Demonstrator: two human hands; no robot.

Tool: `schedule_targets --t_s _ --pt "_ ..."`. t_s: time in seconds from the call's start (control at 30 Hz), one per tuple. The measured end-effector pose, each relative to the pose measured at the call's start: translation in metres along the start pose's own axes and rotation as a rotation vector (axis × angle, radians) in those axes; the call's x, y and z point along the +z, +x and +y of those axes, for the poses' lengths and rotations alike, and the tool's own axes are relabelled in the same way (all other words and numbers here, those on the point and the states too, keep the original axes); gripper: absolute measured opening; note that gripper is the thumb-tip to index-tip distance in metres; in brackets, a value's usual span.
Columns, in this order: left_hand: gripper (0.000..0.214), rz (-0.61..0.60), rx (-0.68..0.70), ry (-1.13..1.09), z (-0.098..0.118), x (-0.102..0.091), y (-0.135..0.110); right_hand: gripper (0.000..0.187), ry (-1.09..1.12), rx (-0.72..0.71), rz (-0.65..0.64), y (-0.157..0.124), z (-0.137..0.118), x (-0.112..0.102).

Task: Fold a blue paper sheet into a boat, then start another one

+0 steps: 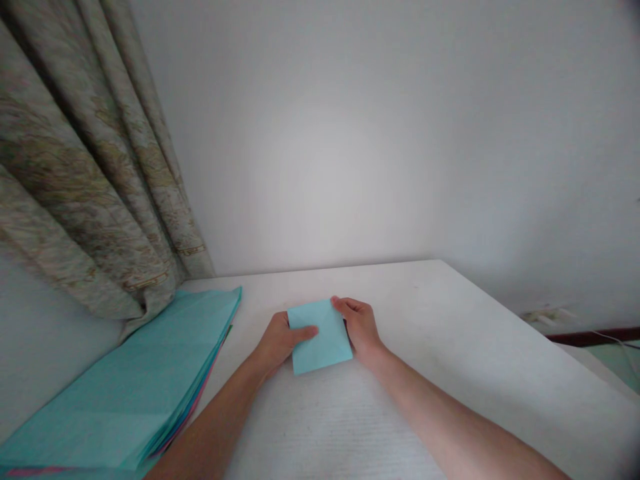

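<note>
Folded paper square (327, 347) plain light turquoise; paper stack (125, 380) turquoise on top, with thin pink, blue and dark strips along its edges. Table (425, 340) white with faint greyish streaks, wall (360, 147) plain pale grey, near-white around the middle. Curtain (95, 160) greyish beige, printed with olive-green and brownish leafy motifs, touches of pink; skirting (595, 336) dark reddish brown, floor (617, 363) pale green.
</note>
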State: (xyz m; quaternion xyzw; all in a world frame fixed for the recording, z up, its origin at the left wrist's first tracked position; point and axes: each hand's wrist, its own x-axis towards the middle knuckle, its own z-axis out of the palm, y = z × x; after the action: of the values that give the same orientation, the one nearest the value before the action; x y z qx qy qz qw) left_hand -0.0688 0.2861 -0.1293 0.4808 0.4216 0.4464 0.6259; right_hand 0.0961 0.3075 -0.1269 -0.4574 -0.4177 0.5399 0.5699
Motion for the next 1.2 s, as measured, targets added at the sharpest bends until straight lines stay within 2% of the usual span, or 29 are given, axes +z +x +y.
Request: schedule_targets --t_s 0.1,0.17,0.27,0.33,0.4,0.53,0.6,0.67,0.73,0.8,0.9,1.0,1.07,1.2 --pt "0.035 -0.002 -0.011 -0.018 0.001 0.001 0.000 0.041 -0.007 -0.026 0.031 0.000 0.000 0.001" --pt "0.034 0.059 -0.003 -0.037 0.000 0.002 0.001 0.036 -0.024 -0.047 0.025 0.000 -0.001 0.002" --pt "0.034 0.200 0.046 -0.084 -0.001 0.001 0.005 0.030 -0.038 -0.027 -0.079 -0.003 -0.002 0.003" --pt "0.034 0.251 0.065 -0.122 0.000 0.001 0.006 0.029 -0.059 -0.012 -0.146 -0.004 -0.002 0.004" --pt "0.035 0.240 0.061 -0.172 0.001 0.003 0.007 0.030 -0.074 -0.024 -0.133 -0.004 -0.002 0.004" --pt "0.031 0.190 0.017 -0.272 0.005 0.005 0.006 0.028 -0.001 -0.035 0.020 -0.001 -0.004 0.003" --pt "0.031 0.227 0.003 -0.327 0.007 0.006 0.006 0.040 0.059 -0.037 0.047 0.000 -0.005 0.002" --pt "0.033 0.257 0.018 -0.386 0.009 0.005 0.005 0.049 0.062 -0.041 -0.027 0.000 -0.005 0.003" --pt "0.033 0.247 0.034 -0.421 0.010 0.005 0.005 0.040 -0.008 -0.045 -0.156 -0.002 -0.003 0.004" --pt "0.033 0.221 0.035 -0.413 0.010 0.004 0.006 0.029 -0.063 -0.051 -0.215 -0.003 -0.002 0.006" --pt "0.031 0.251 0.084 -0.336 0.008 0.000 0.007 0.027 -0.041 -0.025 -0.170 -0.004 0.001 0.006" --pt "0.033 0.294 0.136 -0.251 0.006 -0.004 0.009 0.027 0.003 -0.010 -0.206 -0.004 0.002 0.006" --pt "0.033 0.250 0.101 -0.215 0.004 -0.005 0.010 0.029 -0.005 -0.013 -0.231 -0.004 0.003 0.005" --pt "0.027 0.158 0.069 -0.151 -0.001 -0.001 0.009 0.033 -0.091 0.015 -0.170 -0.006 0.001 0.004"
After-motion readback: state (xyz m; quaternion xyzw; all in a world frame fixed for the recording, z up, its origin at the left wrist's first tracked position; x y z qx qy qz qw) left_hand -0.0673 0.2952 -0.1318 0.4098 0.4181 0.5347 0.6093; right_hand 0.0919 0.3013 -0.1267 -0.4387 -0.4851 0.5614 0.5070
